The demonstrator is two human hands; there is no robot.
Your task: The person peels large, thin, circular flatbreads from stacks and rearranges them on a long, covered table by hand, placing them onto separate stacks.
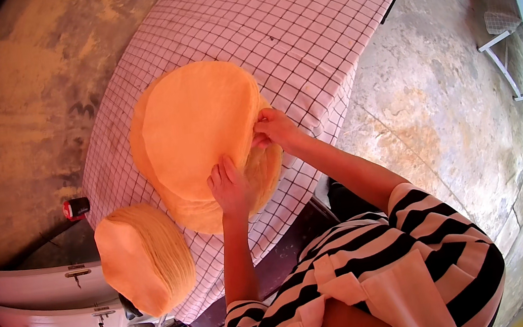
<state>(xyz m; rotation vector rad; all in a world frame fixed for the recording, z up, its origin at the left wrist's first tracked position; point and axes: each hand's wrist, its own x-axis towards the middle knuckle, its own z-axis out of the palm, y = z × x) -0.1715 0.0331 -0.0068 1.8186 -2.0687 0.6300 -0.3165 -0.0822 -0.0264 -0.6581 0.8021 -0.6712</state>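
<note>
A tall stack of thin, round, yellow-orange sheets (199, 125) stands on the checked tablecloth in front of me. Its upper part sits askew over the lower sheets (196, 218). With fingers bent at the near edge of the upper sheets, my left hand (231, 186) grips that rim; its thumb is hard to make out. My right hand (274, 127) pinches at the right-hand edge of the same upper sheets. How many sheets lie between the fingers is hidden. What the sheets are made of, I cannot tell.
A second stack of similar sheets (168, 257) leans at the table's near left corner. The pink-and-white checked cloth (297, 38) covers the long table. Beyond the left edge are a red-and-black can (76, 208) and a white chest with latches (45, 287). A metal-legged table (503, 62) stands far right.
</note>
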